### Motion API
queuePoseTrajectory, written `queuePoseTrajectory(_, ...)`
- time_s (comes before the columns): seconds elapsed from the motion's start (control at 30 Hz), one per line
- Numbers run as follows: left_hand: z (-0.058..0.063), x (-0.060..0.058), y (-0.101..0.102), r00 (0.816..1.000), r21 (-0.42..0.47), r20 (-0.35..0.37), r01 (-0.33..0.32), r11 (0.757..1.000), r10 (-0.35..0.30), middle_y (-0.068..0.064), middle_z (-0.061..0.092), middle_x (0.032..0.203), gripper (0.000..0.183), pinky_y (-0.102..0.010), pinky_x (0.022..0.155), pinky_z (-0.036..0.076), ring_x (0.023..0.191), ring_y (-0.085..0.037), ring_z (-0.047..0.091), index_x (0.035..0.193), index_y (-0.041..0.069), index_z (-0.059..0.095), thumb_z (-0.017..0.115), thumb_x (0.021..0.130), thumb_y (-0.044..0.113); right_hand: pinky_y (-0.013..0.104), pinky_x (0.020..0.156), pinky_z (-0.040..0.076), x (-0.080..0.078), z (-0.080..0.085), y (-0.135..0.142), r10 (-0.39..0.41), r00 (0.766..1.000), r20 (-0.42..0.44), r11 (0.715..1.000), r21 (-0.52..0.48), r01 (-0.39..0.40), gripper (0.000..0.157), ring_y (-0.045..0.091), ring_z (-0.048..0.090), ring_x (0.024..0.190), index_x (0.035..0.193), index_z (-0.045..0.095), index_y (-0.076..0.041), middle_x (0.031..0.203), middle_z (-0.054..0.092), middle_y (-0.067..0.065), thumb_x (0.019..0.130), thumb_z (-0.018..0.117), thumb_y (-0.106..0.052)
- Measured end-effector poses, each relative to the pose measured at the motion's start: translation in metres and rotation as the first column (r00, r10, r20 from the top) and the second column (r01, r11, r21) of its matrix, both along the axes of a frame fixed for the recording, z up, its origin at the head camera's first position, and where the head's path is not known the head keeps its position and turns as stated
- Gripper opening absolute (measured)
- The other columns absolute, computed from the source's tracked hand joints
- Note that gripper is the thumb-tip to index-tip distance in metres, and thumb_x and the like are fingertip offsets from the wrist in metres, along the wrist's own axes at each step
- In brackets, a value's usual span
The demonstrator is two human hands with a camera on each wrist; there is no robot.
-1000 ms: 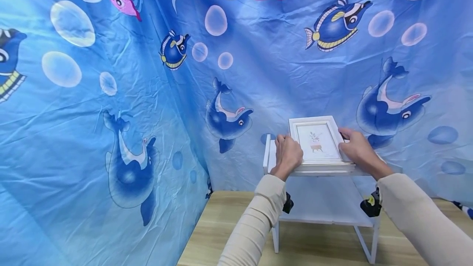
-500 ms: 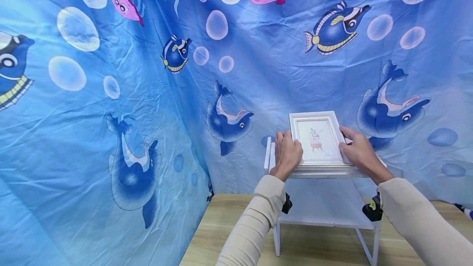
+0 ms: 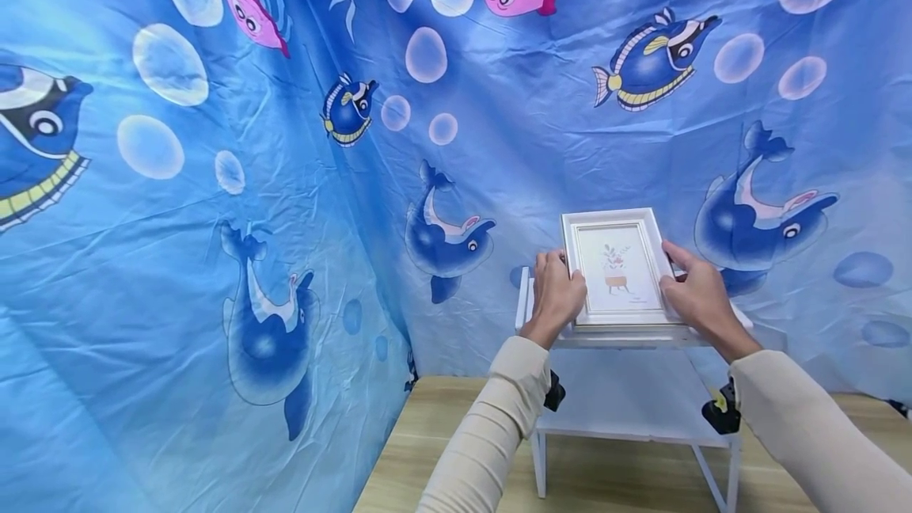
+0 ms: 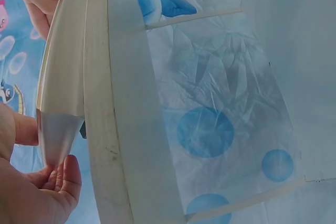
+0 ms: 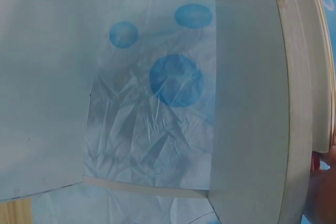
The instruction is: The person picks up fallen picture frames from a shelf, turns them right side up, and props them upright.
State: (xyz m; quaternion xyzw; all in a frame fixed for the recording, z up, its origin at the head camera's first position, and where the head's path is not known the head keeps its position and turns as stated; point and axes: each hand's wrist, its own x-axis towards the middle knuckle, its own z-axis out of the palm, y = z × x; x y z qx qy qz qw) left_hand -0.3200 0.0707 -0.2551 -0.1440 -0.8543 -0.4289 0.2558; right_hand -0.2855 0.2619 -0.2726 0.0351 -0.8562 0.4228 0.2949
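Note:
A white picture frame [image 3: 618, 269] with a print of a potted plant is tilted over the top of a small white table [image 3: 630, 339], its far edge raised. Its left side is gripped by my left hand [image 3: 556, 295], thumb near the front face. On the opposite side my right hand [image 3: 701, 295] pinches the edge between thumb and fingers. In the left wrist view, the left hand [image 4: 37, 192] holds one end of the frame's edge [image 4: 65, 77]. The right wrist view shows only part of the right hand [image 5: 323, 192] beside the frame [image 5: 321, 66].
Below the tabletop the table has a lower shelf [image 3: 627, 394] and thin legs [image 3: 539, 461] on a wood-look floor [image 3: 435, 426]. A blue sea-print curtain [image 3: 499, 172] hangs behind and along the left. Dark wrist cameras sit under both sleeves.
The picture frame's far edge has risen, so its face tilts more toward me. Both hands have stayed on its sides. The head view has shifted slightly.

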Motion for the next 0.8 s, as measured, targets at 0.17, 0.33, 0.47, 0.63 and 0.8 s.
queuePoseTrajectory(0.17, 0.0002, 0.0014, -0.0004, 1.000, -0.019, -0.004, 0.006, 1.000, -0.006, -0.005, 0.052, 0.115, 0.033, -0.030, 0.090, 0.049, 0.098, -0.014, 0.051, 0.127, 0.005, 0.058, 0.060, 0.095, 0.013, 0.012, 0.068, 0.036, 0.0018, -0.0001, 0.0002, -0.009, 1.000, -0.030, 1.000, -0.019, 0.008, 0.064, 0.041, 0.060, 0.100, 0.151, 0.032, 0.002, 0.149, 0.039, 0.030, 0.089, 0.046, -0.001)
queuePoseTrajectory(0.33, 0.0001, 0.0009, -0.0007, 1.000, -0.030, -0.017, 0.003, 1.000, -0.003, -0.005, 0.054, 0.115, 0.032, -0.029, 0.088, 0.051, 0.095, -0.015, 0.055, 0.126, 0.006, 0.059, 0.060, 0.095, 0.013, 0.014, 0.071, 0.038, 0.0054, 0.0008, 0.0007, 0.003, 1.000, -0.031, 1.000, -0.029, -0.004, 0.064, 0.042, 0.060, 0.102, 0.152, 0.032, 0.001, 0.148, 0.041, 0.031, 0.090, 0.047, -0.002)
queuePoseTrajectory(0.47, -0.0002, 0.0002, -0.0009, 0.999, -0.025, -0.031, -0.015, 1.000, 0.014, -0.005, 0.056, 0.114, 0.032, -0.030, 0.088, 0.051, 0.096, -0.017, 0.058, 0.124, 0.007, 0.060, 0.062, 0.093, 0.014, 0.012, 0.068, 0.039, 0.0075, 0.0013, 0.0020, 0.010, 0.998, -0.058, 1.000, -0.019, -0.011, 0.063, 0.042, 0.061, 0.098, 0.152, 0.033, 0.001, 0.145, 0.044, 0.032, 0.091, 0.048, -0.002)
queuePoseTrajectory(0.63, -0.0008, -0.0001, -0.0011, 0.998, 0.003, -0.059, -0.017, 1.000, 0.017, -0.005, 0.057, 0.115, 0.031, -0.031, 0.089, 0.050, 0.099, -0.018, 0.059, 0.121, 0.007, 0.059, 0.064, 0.091, 0.012, 0.029, 0.076, 0.048, 0.0084, 0.0019, 0.0020, 0.004, 0.994, -0.105, 1.000, -0.011, -0.005, 0.062, 0.043, 0.060, 0.099, 0.151, 0.035, 0.001, 0.142, 0.048, 0.032, 0.091, 0.051, 0.000)
queuePoseTrajectory(0.8, 0.0012, 0.0025, -0.0026, 0.997, 0.023, -0.083, 0.002, 1.000, 0.000, -0.005, 0.057, 0.117, 0.030, -0.029, 0.088, 0.050, 0.101, -0.018, 0.059, 0.120, 0.009, 0.056, 0.064, 0.091, 0.011, 0.021, 0.082, 0.044, 0.0086, 0.0030, 0.0030, 0.023, 0.980, -0.198, 1.000, -0.014, -0.027, 0.064, 0.047, 0.057, 0.114, 0.151, 0.034, 0.002, 0.144, 0.047, 0.031, 0.090, 0.053, 0.005)
